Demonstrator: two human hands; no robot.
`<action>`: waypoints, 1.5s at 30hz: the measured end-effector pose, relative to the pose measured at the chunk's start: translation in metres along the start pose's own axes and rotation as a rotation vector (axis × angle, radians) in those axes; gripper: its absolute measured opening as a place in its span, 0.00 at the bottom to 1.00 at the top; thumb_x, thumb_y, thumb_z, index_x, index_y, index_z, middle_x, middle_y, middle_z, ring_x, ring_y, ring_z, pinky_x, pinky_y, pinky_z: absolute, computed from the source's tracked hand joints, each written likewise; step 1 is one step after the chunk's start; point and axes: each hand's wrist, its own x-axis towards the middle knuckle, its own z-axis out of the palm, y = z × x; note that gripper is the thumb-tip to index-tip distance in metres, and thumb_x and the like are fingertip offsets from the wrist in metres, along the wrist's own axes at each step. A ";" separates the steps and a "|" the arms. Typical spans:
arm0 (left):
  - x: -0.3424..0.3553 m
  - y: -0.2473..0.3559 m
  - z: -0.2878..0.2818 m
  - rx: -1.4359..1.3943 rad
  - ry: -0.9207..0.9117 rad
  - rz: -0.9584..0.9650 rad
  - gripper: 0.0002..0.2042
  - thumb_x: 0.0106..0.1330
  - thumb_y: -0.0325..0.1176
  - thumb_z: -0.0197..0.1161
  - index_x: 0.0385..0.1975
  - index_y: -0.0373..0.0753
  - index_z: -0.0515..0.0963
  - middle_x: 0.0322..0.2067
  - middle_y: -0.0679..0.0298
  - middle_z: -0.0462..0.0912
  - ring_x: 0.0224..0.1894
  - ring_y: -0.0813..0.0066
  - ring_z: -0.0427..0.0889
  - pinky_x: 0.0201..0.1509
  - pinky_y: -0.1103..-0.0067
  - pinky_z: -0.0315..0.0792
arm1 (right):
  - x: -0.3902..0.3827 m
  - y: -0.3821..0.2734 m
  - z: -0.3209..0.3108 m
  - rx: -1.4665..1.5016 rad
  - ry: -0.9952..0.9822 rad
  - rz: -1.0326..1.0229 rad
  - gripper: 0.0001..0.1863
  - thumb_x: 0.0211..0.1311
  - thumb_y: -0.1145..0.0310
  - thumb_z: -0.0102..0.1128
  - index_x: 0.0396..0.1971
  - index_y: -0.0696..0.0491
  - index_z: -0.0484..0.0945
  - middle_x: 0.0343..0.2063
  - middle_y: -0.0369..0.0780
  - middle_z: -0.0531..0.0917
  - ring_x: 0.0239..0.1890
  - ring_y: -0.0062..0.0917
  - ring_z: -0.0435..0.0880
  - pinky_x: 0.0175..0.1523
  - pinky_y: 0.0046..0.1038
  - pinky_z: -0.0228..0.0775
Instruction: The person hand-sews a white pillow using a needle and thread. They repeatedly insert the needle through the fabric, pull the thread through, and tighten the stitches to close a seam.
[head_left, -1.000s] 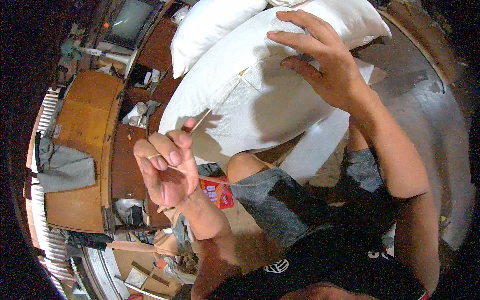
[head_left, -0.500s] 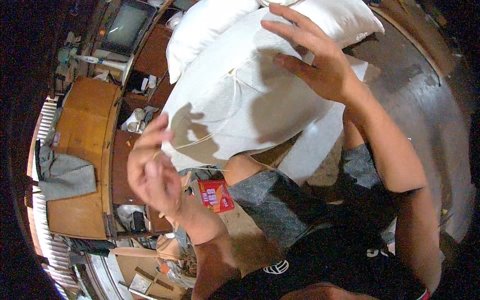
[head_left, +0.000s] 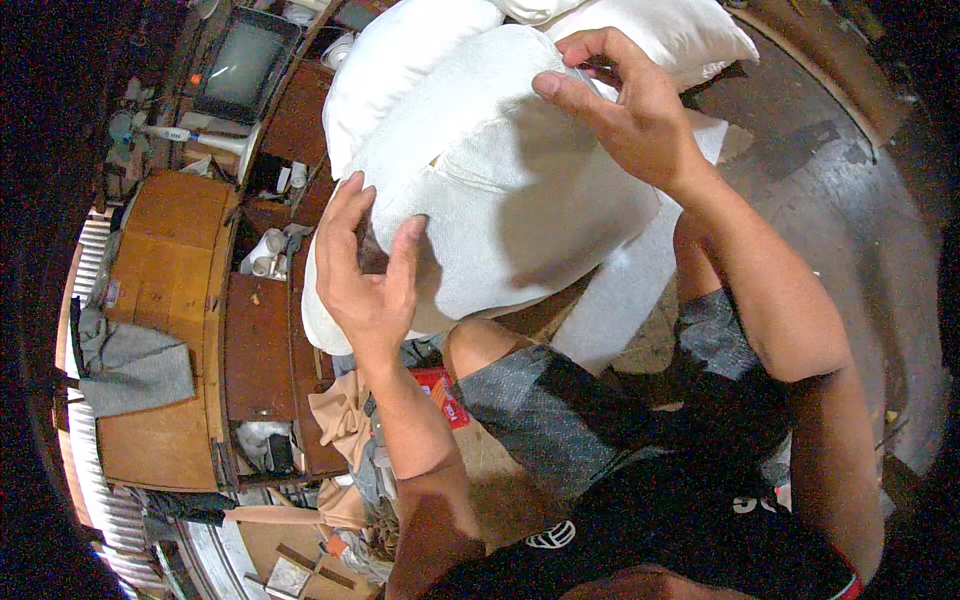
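A plump white cushion rests in front of my knees. Near its middle is a small gap with a pale thread lying loosely across the fabric. My left hand is open at the cushion's left side, thumb and fingers spread, fingertips on or close to the cloth. At the far right edge, my right hand is also open; its fingers bend and the thumb stands apart over the fabric. Neither hand shows anything gripped. Whether the right fingertips press the cloth cannot be made out.
More white pillows lie behind the cushion. At left stands a wooden cabinet with a grey cloth on it, beside brown shelves holding small items. A red packet lies by my left knee. Grey floor spreads rightward.
My left hand has gone from loosely curled at the cushion's near left to spread farther up its side. The thread has gone slack. My right hand has bent its fingers toward the far edge.
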 end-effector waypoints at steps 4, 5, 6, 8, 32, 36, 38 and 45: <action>-0.002 0.005 0.005 0.168 0.015 0.158 0.14 0.62 0.25 0.72 0.48 0.33 0.83 0.54 0.51 0.86 0.58 0.57 0.83 0.66 0.66 0.72 | 0.005 0.005 0.003 -0.183 0.090 -0.219 0.13 0.71 0.63 0.68 0.42 0.56 0.78 0.42 0.38 0.83 0.44 0.23 0.82 0.53 0.28 0.76; -0.002 0.006 0.004 0.200 0.008 0.193 0.13 0.62 0.24 0.72 0.46 0.33 0.83 0.52 0.51 0.87 0.57 0.57 0.84 0.65 0.66 0.73 | 0.006 0.006 0.004 -0.204 0.115 -0.277 0.13 0.71 0.62 0.68 0.41 0.56 0.79 0.41 0.38 0.83 0.42 0.24 0.82 0.51 0.28 0.77; -0.003 0.005 0.003 0.191 0.007 0.203 0.12 0.62 0.24 0.72 0.46 0.33 0.84 0.51 0.52 0.87 0.56 0.57 0.85 0.65 0.66 0.73 | 0.005 0.004 0.008 -0.205 0.159 -0.256 0.13 0.71 0.62 0.67 0.41 0.57 0.79 0.38 0.37 0.83 0.39 0.24 0.82 0.48 0.28 0.77; -0.006 0.004 0.002 0.177 0.004 0.223 0.11 0.61 0.22 0.70 0.44 0.33 0.85 0.48 0.52 0.89 0.54 0.56 0.86 0.64 0.66 0.74 | 0.001 -0.004 0.019 -0.205 0.247 -0.211 0.13 0.72 0.62 0.67 0.39 0.58 0.79 0.34 0.37 0.84 0.34 0.24 0.82 0.43 0.28 0.76; 0.042 -0.052 0.045 -0.175 0.065 -0.004 0.07 0.67 0.28 0.69 0.41 0.33 0.84 0.47 0.53 0.89 0.52 0.59 0.87 0.61 0.70 0.75 | 0.124 0.072 -0.036 0.201 -0.192 0.295 0.20 0.76 0.58 0.60 0.64 0.44 0.79 0.68 0.48 0.73 0.67 0.47 0.74 0.67 0.43 0.70; 0.046 -0.057 0.043 -0.153 0.069 0.007 0.08 0.67 0.28 0.69 0.42 0.33 0.84 0.48 0.53 0.89 0.53 0.60 0.87 0.61 0.70 0.75 | 0.074 0.052 0.003 -0.205 -0.107 -0.014 0.29 0.79 0.48 0.53 0.69 0.51 0.72 0.59 0.44 0.82 0.61 0.35 0.80 0.66 0.34 0.70; 0.039 -0.057 0.048 -0.140 0.095 0.027 0.08 0.67 0.28 0.68 0.42 0.33 0.84 0.48 0.53 0.89 0.53 0.60 0.86 0.61 0.70 0.75 | 0.052 0.029 0.020 -0.270 -0.114 0.023 0.30 0.78 0.48 0.54 0.69 0.51 0.72 0.59 0.44 0.82 0.61 0.36 0.80 0.66 0.33 0.70; 0.051 -0.051 0.048 -0.072 0.113 0.069 0.11 0.69 0.27 0.66 0.49 0.33 0.84 0.52 0.53 0.87 0.57 0.59 0.85 0.66 0.70 0.72 | 0.077 0.032 0.016 -0.194 -0.016 -0.060 0.31 0.74 0.42 0.55 0.60 0.54 0.79 0.49 0.49 0.88 0.54 0.38 0.86 0.64 0.38 0.73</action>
